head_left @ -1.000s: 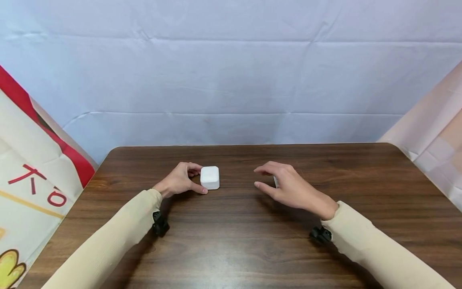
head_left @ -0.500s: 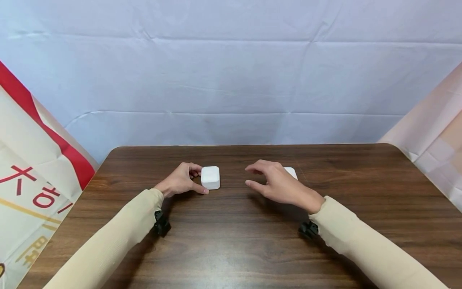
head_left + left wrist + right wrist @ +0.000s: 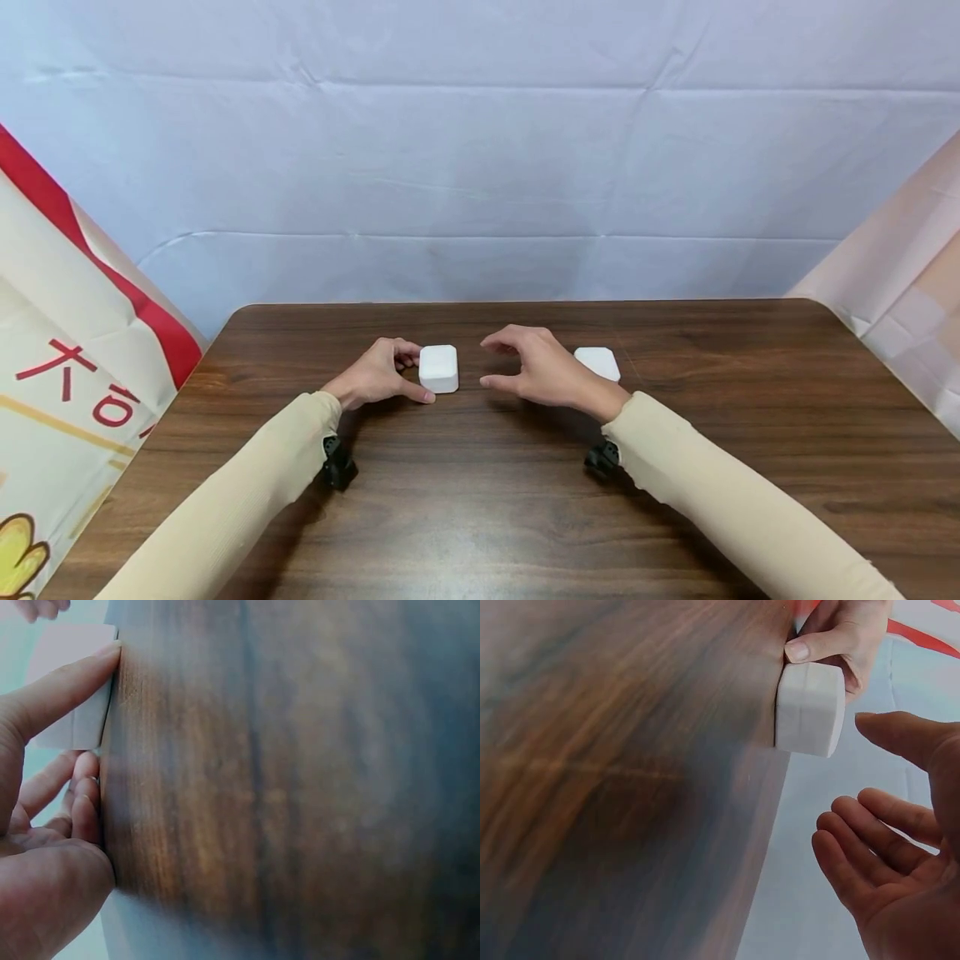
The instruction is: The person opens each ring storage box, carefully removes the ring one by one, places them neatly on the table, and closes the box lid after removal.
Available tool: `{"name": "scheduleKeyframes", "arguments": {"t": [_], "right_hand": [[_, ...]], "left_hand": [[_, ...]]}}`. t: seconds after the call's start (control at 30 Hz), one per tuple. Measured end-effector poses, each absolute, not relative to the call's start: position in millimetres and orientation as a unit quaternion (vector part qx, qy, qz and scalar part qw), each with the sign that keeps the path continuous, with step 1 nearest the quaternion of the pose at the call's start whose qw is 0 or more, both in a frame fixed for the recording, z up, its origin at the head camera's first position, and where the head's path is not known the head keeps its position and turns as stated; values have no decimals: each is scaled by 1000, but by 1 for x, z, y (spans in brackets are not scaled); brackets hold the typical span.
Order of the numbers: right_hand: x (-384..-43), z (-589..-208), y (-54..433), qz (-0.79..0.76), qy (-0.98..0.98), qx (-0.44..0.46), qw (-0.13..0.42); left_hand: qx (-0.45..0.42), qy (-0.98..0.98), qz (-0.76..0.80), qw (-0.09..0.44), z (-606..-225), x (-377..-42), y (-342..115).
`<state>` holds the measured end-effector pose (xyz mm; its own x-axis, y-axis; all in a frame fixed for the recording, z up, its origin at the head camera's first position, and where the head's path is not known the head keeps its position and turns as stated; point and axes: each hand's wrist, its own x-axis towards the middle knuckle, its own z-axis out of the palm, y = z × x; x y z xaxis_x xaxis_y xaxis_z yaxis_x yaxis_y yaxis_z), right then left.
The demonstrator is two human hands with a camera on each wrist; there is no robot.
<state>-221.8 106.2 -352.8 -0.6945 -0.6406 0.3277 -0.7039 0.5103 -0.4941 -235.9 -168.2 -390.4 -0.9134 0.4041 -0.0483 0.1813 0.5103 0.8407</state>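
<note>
A small white box (image 3: 438, 369) with rounded corners sits on the brown table, left of centre. My left hand (image 3: 378, 375) holds it from its left side, thumb at the front corner and fingers toward the back. In the left wrist view the thumb (image 3: 67, 686) lies along the box (image 3: 75, 724). My right hand (image 3: 536, 367) hovers to the right of the box, thumb and fingers spread apart with nothing between them. The right wrist view shows a gap between these fingers (image 3: 870, 840) and the box (image 3: 810, 709). Behind the right hand lies a second white rounded-square piece (image 3: 597, 363).
The wooden table (image 3: 465, 517) reaches back to a pale cloth backdrop (image 3: 480, 167). Printed cloth (image 3: 75, 333) hangs at the left edge, and a pale pink cloth (image 3: 907, 283) at the right. Each wrist carries a small black camera (image 3: 339, 463).
My right hand has moved left toward the box, away from the second white piece, which has come into full view. The left hand and its box have stayed nearly still.
</note>
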Motion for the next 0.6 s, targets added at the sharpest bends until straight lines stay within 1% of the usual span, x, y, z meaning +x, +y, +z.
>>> {"name": "scheduleKeyframes", "arguments": {"t": [0.2, 0.6], "right_hand": [[-231, -356, 95, 313, -870, 379, 24], [-245, -367, 74, 315, -867, 385, 14]], "left_hand": [[169, 863, 460, 119, -388, -235, -168], [178, 858, 465, 124, -387, -236, -168]]}}
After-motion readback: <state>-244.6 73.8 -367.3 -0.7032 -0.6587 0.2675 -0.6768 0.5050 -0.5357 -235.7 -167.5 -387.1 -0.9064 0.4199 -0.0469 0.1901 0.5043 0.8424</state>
